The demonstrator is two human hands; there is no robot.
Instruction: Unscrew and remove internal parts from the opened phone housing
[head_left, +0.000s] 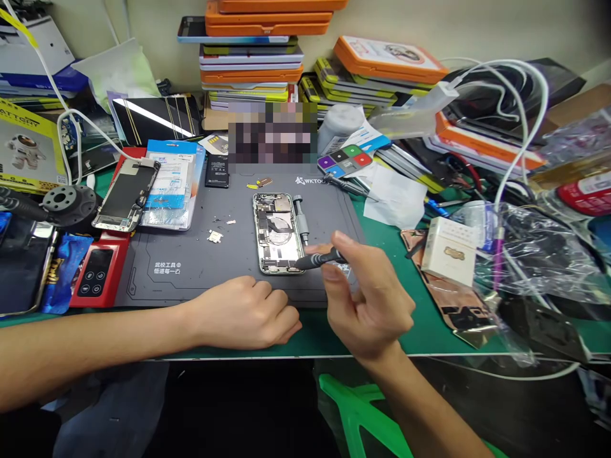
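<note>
An opened phone body [280, 235] lies on the dark grey work mat [191, 210], its inner parts bare. My right hand [367, 289] pinches a slim black tool [317, 258], whose end is over the phone's lower right corner. Whether it touches the phone I cannot tell. My left hand [251, 312] rests as a fist at the mat's front edge, just below the phone; its palm side is hidden. A grey screwdriver [301, 219] lies along the phone's right side. Small metal pieces [215, 236] lie to the left.
A phone screen [126, 194] and a red device [98, 273] stand left of the mat. At the back are a black battery [217, 170] and stacked boxes [251, 67]. A white box [449, 251], a copper-coloured plate [465, 308] and plastic bags crowd the right.
</note>
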